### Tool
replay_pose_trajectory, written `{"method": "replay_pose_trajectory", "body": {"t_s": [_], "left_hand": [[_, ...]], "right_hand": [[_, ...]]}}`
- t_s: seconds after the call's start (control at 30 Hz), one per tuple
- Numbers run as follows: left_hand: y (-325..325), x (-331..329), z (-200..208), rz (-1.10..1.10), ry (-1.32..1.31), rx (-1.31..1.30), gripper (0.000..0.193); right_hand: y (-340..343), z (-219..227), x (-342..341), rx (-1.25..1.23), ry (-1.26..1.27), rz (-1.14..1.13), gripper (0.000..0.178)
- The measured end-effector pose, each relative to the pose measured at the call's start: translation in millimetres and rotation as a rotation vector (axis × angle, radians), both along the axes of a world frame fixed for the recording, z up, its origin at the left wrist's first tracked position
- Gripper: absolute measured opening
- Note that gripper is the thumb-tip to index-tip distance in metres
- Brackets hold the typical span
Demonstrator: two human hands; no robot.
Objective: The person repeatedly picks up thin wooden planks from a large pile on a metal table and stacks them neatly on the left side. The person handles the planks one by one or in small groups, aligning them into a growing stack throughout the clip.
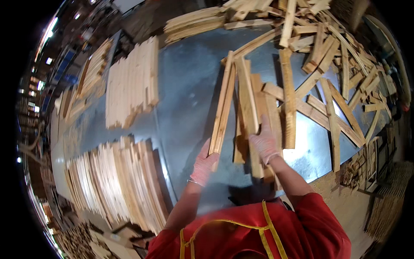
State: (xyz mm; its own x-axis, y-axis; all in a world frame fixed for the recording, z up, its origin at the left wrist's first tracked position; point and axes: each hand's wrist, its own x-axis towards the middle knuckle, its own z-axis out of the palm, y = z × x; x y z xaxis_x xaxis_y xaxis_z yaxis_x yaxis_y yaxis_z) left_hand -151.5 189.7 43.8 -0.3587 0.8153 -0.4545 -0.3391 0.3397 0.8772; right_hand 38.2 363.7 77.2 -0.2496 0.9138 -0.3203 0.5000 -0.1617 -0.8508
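Gloved hands gripped stiff, light-looking wooden slats by their near ends: left hand [203, 166] on a pair of slats [223, 103], right hand [265, 142] on one slat [248, 97].

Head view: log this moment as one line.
left hand: grips wooden slats | right hand: on slat pile | surface: metal table

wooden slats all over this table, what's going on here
A person in a red top and gloves works at a grey metal table strewn with wooden slats. The left hand grips the near end of a pair of long slats. The right hand rests on a bundle of slats beside it. Neat stacks of slats lie to the left and a loose jumble to the right.
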Motion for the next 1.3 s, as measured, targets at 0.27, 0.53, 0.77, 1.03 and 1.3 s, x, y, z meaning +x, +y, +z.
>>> {"method": "replay_pose_trajectory", "body": {"t_s": [0.27, 0.53, 0.77, 1.03, 1.3], "left_hand": [[-268, 47, -10, 0.085, 0.312, -0.323, 0.061], [-370, 4, 5, -0.098, 1.484, -0.655, 0.066], [-381, 2, -23, -0.066, 1.675, -0.802, 0.074], [-169, 47, -2, -0.275, 1.534, -0.278, 0.078], [57, 113, -1, -0.561, 1.381, -0.386, 0.082]], "right_hand": [[-252, -43, -71, -0.216, 0.049, 0.618, 0.063], [-353, -23, -182, -0.407, -0.175, 1.277, 0.058], [-188, 6, -107, -0.050, -0.082, 0.861, 0.048], [105, -19, 218, 0.721, -0.731, -0.190, 0.072], [130, -20, 344, 0.399, -1.014, 0.205, 0.093]]}}
